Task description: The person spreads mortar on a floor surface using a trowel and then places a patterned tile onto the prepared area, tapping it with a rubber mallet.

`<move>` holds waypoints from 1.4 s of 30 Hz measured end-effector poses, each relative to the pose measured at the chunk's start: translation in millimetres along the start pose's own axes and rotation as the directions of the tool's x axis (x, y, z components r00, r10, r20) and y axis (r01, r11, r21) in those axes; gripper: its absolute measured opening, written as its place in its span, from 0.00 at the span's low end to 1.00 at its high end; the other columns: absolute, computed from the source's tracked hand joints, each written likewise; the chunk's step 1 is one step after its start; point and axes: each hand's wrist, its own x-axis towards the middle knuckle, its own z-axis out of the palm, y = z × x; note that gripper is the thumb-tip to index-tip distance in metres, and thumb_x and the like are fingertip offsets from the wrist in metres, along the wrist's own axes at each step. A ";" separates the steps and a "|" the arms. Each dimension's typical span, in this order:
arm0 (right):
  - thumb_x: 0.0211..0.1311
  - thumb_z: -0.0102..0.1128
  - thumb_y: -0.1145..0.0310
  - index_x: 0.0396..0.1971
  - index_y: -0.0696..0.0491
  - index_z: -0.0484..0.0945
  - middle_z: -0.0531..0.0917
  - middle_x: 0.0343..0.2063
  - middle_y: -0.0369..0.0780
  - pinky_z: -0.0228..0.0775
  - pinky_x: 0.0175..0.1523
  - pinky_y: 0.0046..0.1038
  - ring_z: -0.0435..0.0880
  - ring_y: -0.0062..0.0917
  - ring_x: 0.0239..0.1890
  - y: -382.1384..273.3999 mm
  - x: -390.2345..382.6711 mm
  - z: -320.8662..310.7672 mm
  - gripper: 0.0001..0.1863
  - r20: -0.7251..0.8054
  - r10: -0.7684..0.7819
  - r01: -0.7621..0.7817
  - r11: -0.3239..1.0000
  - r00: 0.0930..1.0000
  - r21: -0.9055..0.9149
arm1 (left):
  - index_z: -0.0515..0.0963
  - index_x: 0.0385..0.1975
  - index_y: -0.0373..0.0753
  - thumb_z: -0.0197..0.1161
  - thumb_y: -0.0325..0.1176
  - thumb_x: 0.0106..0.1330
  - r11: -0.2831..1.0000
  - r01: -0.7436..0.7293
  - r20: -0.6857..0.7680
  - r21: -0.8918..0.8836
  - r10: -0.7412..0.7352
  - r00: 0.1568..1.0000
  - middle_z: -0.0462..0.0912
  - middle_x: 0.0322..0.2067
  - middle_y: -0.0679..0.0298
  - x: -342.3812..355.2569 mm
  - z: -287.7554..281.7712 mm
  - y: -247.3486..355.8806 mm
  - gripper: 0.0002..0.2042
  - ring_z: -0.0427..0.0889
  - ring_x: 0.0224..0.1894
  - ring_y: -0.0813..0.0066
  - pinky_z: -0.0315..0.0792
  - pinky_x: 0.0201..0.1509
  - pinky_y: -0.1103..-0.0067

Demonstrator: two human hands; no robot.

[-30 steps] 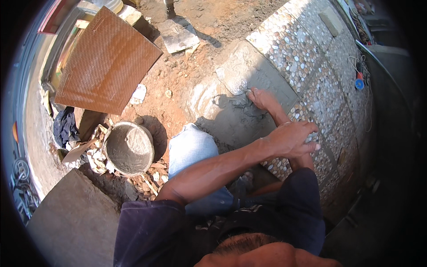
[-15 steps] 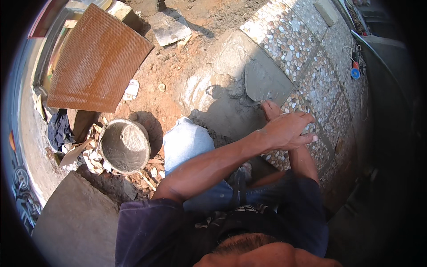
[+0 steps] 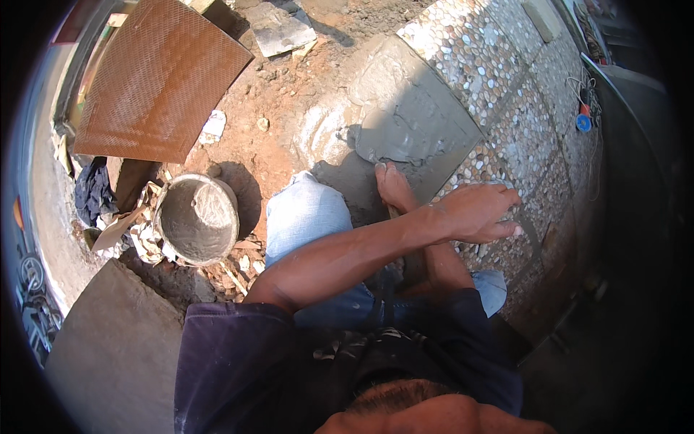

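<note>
My left arm crosses over the right one. Its hand, my left hand [image 3: 481, 212], is over the pebble-faced paving slabs [image 3: 510, 141], thumb and fingers apart with nothing seen between them. Beneath that forearm, my right hand [image 3: 395, 188] is closed round what looks like a trowel handle [image 3: 392, 212] at the near edge of the wet grey mortar [image 3: 419, 119]. The blade cannot be told from the mortar it lies against. The mortar bed borders the slabs, smooth toward the right and rougher on the left.
A mortar-coated bucket [image 3: 196, 220] stands left of my knee [image 3: 307, 210]. Beyond it leans a brown textured board [image 3: 163, 79]. A flat grey piece [image 3: 282, 29] lies on the soil at the far side. A string reel [image 3: 583, 121] rests on the slabs at right.
My right hand has swept left across the near edge of the mortar, and the mortar surface there is spread differently. My left hand stays over the slabs. The view has shifted slightly.
</note>
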 end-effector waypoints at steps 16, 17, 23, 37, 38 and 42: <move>0.68 0.43 0.52 0.35 0.59 0.68 0.80 0.21 0.52 0.72 0.28 0.45 0.81 0.48 0.23 50.0 49.0 -79.6 0.21 -0.138 -0.322 0.187 0.793 0.937 -0.580 | 0.71 0.49 0.31 0.57 0.47 0.65 0.999 0.040 0.073 0.037 -0.043 0.996 0.76 0.45 0.47 -11.0 -5.3 14.9 0.24 0.76 0.48 0.46 0.70 0.52 0.61; 0.68 0.41 0.53 0.36 0.60 0.69 0.80 0.24 0.54 0.72 0.30 0.46 0.81 0.49 0.25 45.6 48.4 -71.8 0.21 -0.069 -0.154 0.120 0.927 0.986 -0.356 | 0.71 0.48 0.31 0.57 0.47 0.65 0.999 0.040 0.070 0.028 -0.042 0.997 0.76 0.45 0.47 -11.7 -6.2 14.0 0.24 0.76 0.48 0.46 0.70 0.52 0.61; 0.68 0.37 0.55 0.41 0.62 0.70 0.79 0.28 0.56 0.71 0.34 0.43 0.81 0.46 0.26 -14.7 4.5 -53.8 0.23 0.441 0.036 -0.055 0.998 0.897 0.032 | 0.71 0.49 0.32 0.57 0.47 0.64 0.997 0.049 0.023 0.057 -0.051 0.998 0.76 0.45 0.47 -19.4 -13.5 17.6 0.24 0.76 0.49 0.47 0.69 0.52 0.61; 0.68 0.44 0.55 0.39 0.56 0.70 0.82 0.26 0.51 0.72 0.35 0.51 0.82 0.50 0.29 1.7 61.4 -87.9 0.18 0.112 -0.389 0.356 0.642 0.915 -0.679 | 0.71 0.48 0.30 0.58 0.47 0.63 0.999 0.005 -0.008 0.043 -0.005 1.000 0.78 0.41 0.46 -20.9 -13.0 25.0 0.24 0.78 0.45 0.46 0.70 0.50 0.60; 0.68 0.43 0.55 0.40 0.57 0.70 0.82 0.27 0.53 0.72 0.35 0.51 0.82 0.51 0.29 29.4 72.6 -69.9 0.18 0.114 -0.420 0.398 0.687 0.900 -0.608 | 0.71 0.48 0.30 0.58 0.47 0.63 0.999 -0.011 0.003 0.034 0.011 1.000 0.78 0.41 0.46 -19.4 -10.5 25.1 0.24 0.78 0.46 0.46 0.70 0.50 0.60; 0.69 0.38 0.56 0.44 0.59 0.69 0.80 0.32 0.60 0.71 0.38 0.51 0.81 0.53 0.32 -22.4 35.0 -61.9 0.21 0.332 -0.047 0.108 0.980 0.942 -0.168 | 0.71 0.48 0.30 0.58 0.46 0.64 0.999 0.001 -0.026 0.036 0.000 1.000 0.77 0.43 0.46 -25.1 -17.5 21.1 0.24 0.77 0.46 0.46 0.70 0.50 0.59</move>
